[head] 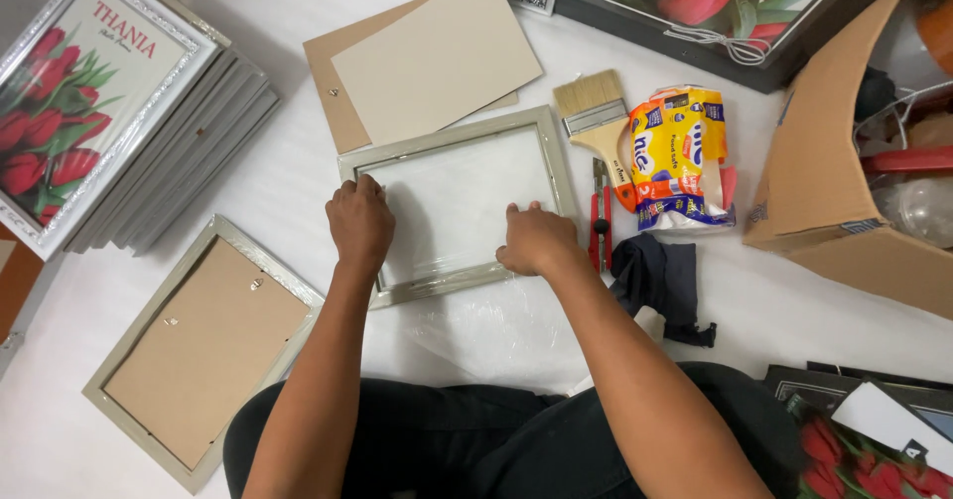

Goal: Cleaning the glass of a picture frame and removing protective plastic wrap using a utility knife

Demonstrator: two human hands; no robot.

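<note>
Nearest the camera are the person's dark-trousered legs, and both forearms reach forward from them onto a white floor covering. The left hand lies palm down with fingers curled together on the left part of an empty grey picture frame, over its inner opening near the left rail; the right hand presses, fingers bent and close together, on the lower right part of the same frame, near its bottom rail. The frame lies flat just ahead of the knees, its long axis running left to right and tilted a little, the right end farther away. It is pale grey-green with a narrow moulded border, and a clear sheet inside shows the white beneath. A crumpled clear plastic film lies under its near edge. Left of it rests a second grey frame, face down with a brown backing. To the right lie a dark cloth, a red cutter, a paintbrush and a yellow tissue packet. Beyond the frame lie two backing boards.
</note>
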